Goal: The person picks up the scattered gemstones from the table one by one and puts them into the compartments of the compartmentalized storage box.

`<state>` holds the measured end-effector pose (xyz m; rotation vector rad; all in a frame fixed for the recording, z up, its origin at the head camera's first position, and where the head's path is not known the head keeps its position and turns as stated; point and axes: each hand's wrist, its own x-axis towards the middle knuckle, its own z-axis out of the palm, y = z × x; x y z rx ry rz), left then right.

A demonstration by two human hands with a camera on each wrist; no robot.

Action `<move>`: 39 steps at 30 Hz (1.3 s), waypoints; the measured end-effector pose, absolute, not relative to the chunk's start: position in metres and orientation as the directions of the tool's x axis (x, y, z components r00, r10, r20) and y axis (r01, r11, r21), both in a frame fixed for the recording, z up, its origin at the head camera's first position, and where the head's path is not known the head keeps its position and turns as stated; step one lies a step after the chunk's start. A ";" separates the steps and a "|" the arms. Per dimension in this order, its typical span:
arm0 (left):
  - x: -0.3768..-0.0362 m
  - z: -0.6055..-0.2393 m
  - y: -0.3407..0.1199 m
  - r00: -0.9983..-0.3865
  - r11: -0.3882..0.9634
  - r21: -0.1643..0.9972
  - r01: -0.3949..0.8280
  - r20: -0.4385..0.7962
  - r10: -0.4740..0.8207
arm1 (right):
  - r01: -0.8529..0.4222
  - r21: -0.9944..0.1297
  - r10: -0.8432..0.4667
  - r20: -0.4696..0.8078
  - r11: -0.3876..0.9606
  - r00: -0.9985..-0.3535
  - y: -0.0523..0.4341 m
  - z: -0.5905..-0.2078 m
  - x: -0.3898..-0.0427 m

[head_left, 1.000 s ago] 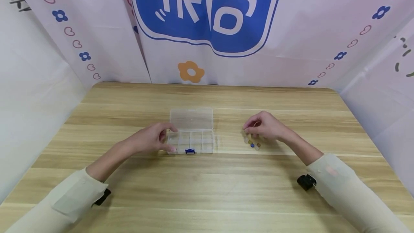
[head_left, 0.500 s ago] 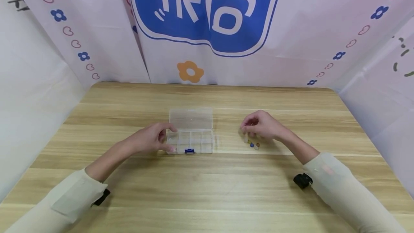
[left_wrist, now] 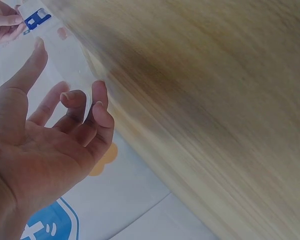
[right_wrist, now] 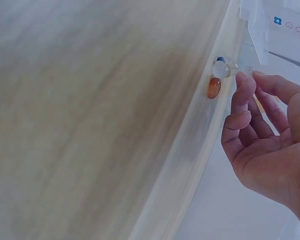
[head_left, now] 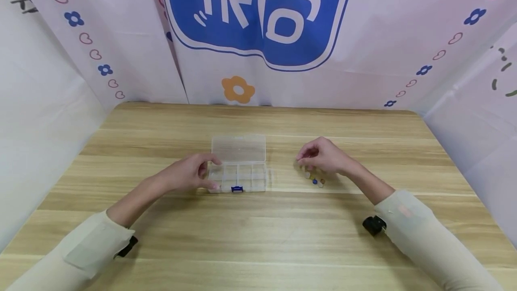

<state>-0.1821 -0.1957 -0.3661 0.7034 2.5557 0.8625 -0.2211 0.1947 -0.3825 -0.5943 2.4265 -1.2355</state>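
Note:
A clear plastic compartment box [head_left: 252,190] lies with its lid [head_left: 238,148] folded back and a blue latch [head_left: 237,189] at the front. My left hand [head_left: 183,173] holds its left end, thumb by the front corner and index finger by the back. In the left wrist view, the blue latch [left_wrist: 38,19] shows beyond the thumb. My right hand [head_left: 324,155] is right of the box, thumb and index finger pinching a small clear bead [right_wrist: 248,70]. Just beside those fingers on the table are an orange-brown bead [right_wrist: 214,88], a clear bead [right_wrist: 221,69] and a blue bead [right_wrist: 220,59].
The wood-grain table [head_left: 258,237] runs back to a white printed cloth [head_left: 347,84] hung behind it. White cloth also stands at both sides. A black device [head_left: 374,225] sits at the right wrist and another [head_left: 127,247] at the left.
My right hand has slid a little to the left, away from the loose beads and nearer the box. The left hand and the box have stayed in place.

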 end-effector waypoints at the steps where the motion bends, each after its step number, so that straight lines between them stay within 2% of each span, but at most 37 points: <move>1: -0.182 -0.366 -0.196 -0.816 0.693 0.637 0.339 -0.169 0.554 | -0.203 -0.823 -0.514 -0.121 0.530 -0.849 0.194 -0.383 -0.221; 39: -0.184 -0.366 -0.195 -0.815 0.716 0.613 0.334 -0.194 0.546 | -0.217 -0.861 -0.574 -0.102 0.460 -0.812 0.171 -0.378 -0.218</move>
